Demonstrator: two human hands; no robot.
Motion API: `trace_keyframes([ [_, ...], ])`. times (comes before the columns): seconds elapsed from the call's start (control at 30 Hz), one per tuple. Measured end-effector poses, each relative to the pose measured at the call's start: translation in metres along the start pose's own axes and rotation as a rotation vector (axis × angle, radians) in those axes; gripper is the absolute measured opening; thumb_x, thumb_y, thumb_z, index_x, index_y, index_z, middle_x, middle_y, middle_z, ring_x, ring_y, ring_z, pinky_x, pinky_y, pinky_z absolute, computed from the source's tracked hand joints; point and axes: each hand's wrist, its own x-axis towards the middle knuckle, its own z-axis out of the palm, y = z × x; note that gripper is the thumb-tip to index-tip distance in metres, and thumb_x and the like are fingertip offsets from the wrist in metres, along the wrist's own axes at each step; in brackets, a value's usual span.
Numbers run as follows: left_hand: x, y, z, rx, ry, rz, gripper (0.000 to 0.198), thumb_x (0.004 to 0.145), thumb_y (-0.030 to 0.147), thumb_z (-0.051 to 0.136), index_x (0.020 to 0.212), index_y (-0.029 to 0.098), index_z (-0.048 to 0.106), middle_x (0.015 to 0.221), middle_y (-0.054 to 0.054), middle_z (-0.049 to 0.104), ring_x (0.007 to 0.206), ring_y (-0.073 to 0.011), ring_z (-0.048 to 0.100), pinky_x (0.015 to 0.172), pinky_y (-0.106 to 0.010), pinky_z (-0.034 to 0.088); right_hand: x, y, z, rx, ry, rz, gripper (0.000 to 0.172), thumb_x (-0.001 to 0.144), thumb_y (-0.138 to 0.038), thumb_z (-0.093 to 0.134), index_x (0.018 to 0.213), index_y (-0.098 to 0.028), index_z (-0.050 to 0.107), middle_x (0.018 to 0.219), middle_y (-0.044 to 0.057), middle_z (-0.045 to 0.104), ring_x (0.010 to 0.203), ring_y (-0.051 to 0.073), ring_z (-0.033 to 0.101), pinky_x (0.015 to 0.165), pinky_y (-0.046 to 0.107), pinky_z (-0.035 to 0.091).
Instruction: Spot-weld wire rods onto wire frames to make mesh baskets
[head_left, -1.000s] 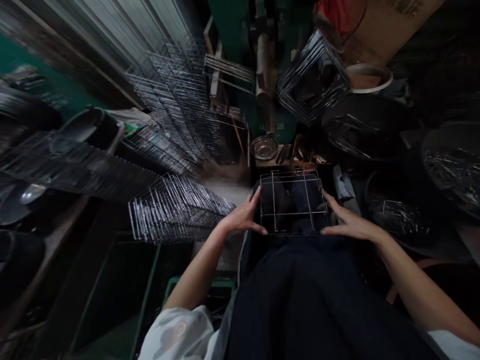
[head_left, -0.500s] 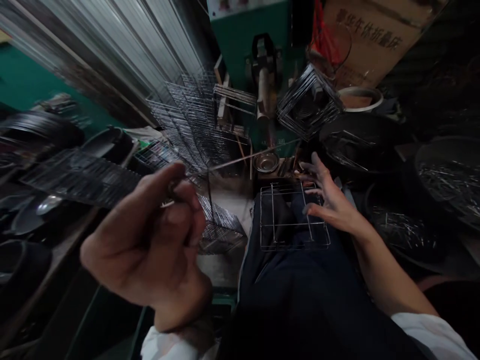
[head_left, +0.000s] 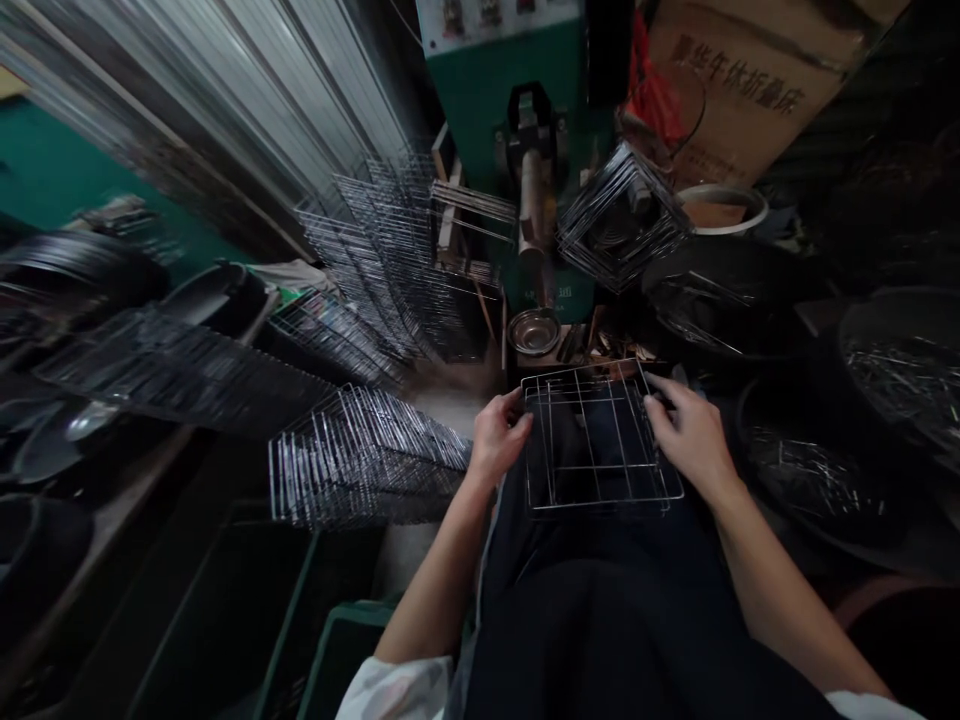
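A thin wire rack [head_left: 585, 467] lies tilted above my thighs, with what looks like a second wire frame close under it. My left hand [head_left: 501, 435] pinches the rack's upper left corner between thumb and fingers. At the upper right corner, my right hand [head_left: 691, 435] has its thumb and fingers closed on the rack's edge. The lower corners of the rack are free of both hands. Dark trousers show through the wire grid.
Stacked wire racks [head_left: 360, 465] stand to the left, with more stacks behind. Ahead is a green machine [head_left: 480, 110] with a metal arm [head_left: 531, 195] and a small metal bowl [head_left: 534, 330]. Dark tubs of wire pieces [head_left: 817, 480] sit right. A cardboard box [head_left: 742, 90] stands behind.
My left hand has come down from close to the camera with a wire rack, onto the lap. My right hand, formerly spread, has closed on the rack's right side.
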Motion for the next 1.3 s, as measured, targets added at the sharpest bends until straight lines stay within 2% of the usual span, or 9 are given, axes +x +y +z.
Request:
trace_keyframes([
  [0.13, 0.003, 0.005, -0.007, 0.208, -0.077, 0.073, 0.039, 0.078, 0.016, 0.062, 0.116, 0.016, 0.07, 0.077, 0.0, 0.056, 0.071, -0.0146, 0.056, 0.07, -0.028, 0.048, 0.001, 0.002, 0.002, -0.19, -0.102, -0.05, 0.049, 0.094, -0.035, 0.042, 0.134, -0.014, 0.061, 0.115, 0.015, 0.067, 0.105, 0.032, 0.064, 0.098, 0.049, 0.05],
  [0.27, -0.01, 0.007, -0.008, 0.275, -0.11, 0.134, 0.049, 0.083, 0.014, 0.056, 0.131, 0.016, 0.061, 0.083, -0.002, 0.053, 0.075, -0.0166, 0.056, 0.073, -0.029, 0.049, -0.013, 0.013, 0.006, -0.199, -0.163, -0.025, 0.053, 0.096, -0.038, 0.042, 0.142, -0.017, 0.054, 0.123, 0.015, 0.063, 0.114, 0.034, 0.061, 0.1, 0.053, 0.049],
  [0.57, -0.035, -0.019, 0.002, 0.113, -0.041, 0.151, 0.045, 0.099, 0.037, 0.043, 0.142, 0.024, 0.052, 0.106, -0.006, 0.056, 0.098, -0.0191, 0.059, 0.093, -0.034, 0.049, -0.044, 0.035, 0.013, 0.215, -0.118, 0.058, 0.053, 0.1, -0.048, 0.046, 0.146, -0.023, 0.051, 0.139, 0.01, 0.057, 0.123, 0.03, 0.057, 0.105, 0.047, 0.047],
  [0.63, -0.033, -0.024, -0.011, 0.106, -0.221, 0.185, 0.06, 0.095, 0.048, 0.051, 0.15, 0.027, 0.039, 0.127, -0.01, 0.05, 0.116, -0.0241, 0.055, 0.102, -0.04, 0.047, -0.045, 0.039, 0.005, 0.289, -0.265, 0.091, 0.063, 0.097, -0.052, 0.049, 0.153, -0.024, 0.04, 0.133, 0.011, 0.061, 0.112, 0.029, 0.063, 0.096, 0.045, 0.053],
  [0.73, -0.03, -0.024, -0.031, 0.179, -0.511, 0.234, 0.124, 0.063, 0.066, 0.08, 0.158, 0.029, 0.009, 0.157, -0.016, 0.021, 0.144, -0.0406, 0.031, 0.112, -0.054, 0.039, -0.045, 0.042, -0.013, 0.444, -0.622, 0.123, 0.103, 0.084, -0.055, 0.07, 0.161, -0.029, 0.007, 0.118, 0.008, 0.065, 0.081, 0.02, 0.065, 0.072, 0.036, 0.059],
  [0.83, -0.029, -0.018, -0.036, 0.323, -0.595, 0.257, 0.155, 0.045, 0.07, 0.086, 0.156, 0.029, -0.014, 0.165, -0.02, -0.002, 0.15, -0.0476, 0.009, 0.115, -0.061, 0.03, -0.043, 0.04, -0.024, 0.435, -0.774, 0.138, 0.127, 0.074, -0.047, 0.082, 0.159, -0.032, -0.011, 0.113, 0.005, 0.063, 0.06, 0.012, 0.054, 0.057, 0.028, 0.054],
  [1.07, -0.028, -0.018, -0.027, 0.372, -0.59, 0.327, 0.157, 0.047, 0.068, 0.086, 0.154, 0.026, -0.022, 0.166, -0.02, -0.006, 0.152, -0.0451, 0.002, 0.119, -0.061, 0.025, -0.041, 0.037, -0.022, 0.322, -0.743, 0.12, 0.131, 0.071, -0.044, 0.085, 0.158, -0.034, -0.012, 0.115, 0.005, 0.059, 0.058, 0.008, 0.049, 0.057, 0.024, 0.052],
  [1.23, -0.031, -0.033, -0.028, 0.009, -0.569, 0.201, 0.134, 0.061, 0.061, 0.084, 0.157, 0.033, -0.006, 0.163, -0.019, 0.013, 0.147, -0.0447, 0.024, 0.113, -0.067, 0.031, -0.038, 0.052, -0.03, 0.611, -0.812, 0.135, 0.121, 0.074, -0.047, 0.083, 0.16, -0.035, -0.001, 0.116, 0.003, 0.058, 0.064, 0.007, 0.051, 0.059, 0.021, 0.051],
  [1.3, -0.034, -0.037, -0.025, -0.125, -0.533, 0.115, 0.116, 0.07, 0.058, 0.079, 0.156, 0.036, 0.004, 0.16, -0.016, 0.022, 0.145, -0.0421, 0.03, 0.111, -0.066, 0.036, -0.02, 0.065, -0.038, 0.609, -0.818, 0.091, 0.101, 0.078, -0.05, 0.079, 0.159, -0.032, 0.021, 0.116, 0.004, 0.061, 0.072, 0.01, 0.059, 0.067, 0.024, 0.054],
])
